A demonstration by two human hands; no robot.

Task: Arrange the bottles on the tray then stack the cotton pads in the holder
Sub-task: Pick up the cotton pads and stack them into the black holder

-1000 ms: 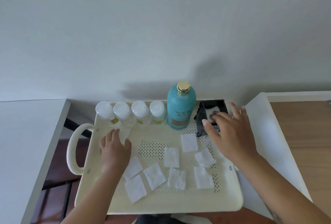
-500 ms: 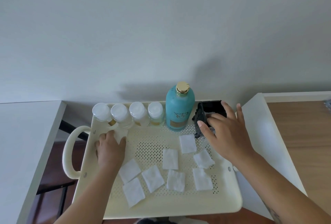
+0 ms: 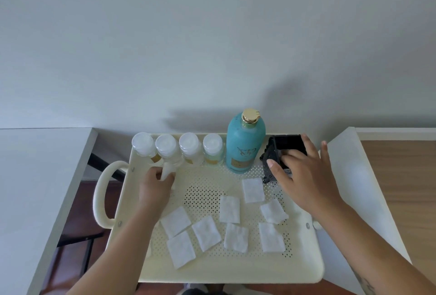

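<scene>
A cream perforated tray [image 3: 236, 268] holds a back row of several small white-capped bottles [image 3: 188, 148] and a tall teal bottle [image 3: 245, 146] with a gold cap. The black cotton pad holder [image 3: 286, 143] stands at the tray's back right corner. My right hand [image 3: 304, 174] rests over the holder with its fingers inside or on its front edge. In front of the small bottles, my left hand [image 3: 154, 188] pinches a white cotton pad [image 3: 167, 169]. Several square white pads [image 3: 230, 208] lie scattered on the tray's front half.
The tray has a looped handle [image 3: 101, 193] on its left side. A white surface [image 3: 35, 176] lies to the left and a white-edged wooden tabletop [image 3: 401, 188] to the right. A plain wall stands behind the tray. Dark floor shows under the left gap.
My left hand has closed on a pad near the small bottles and lifted it. My right hand stays at the holder, its fingers shifted slightly lower on it.
</scene>
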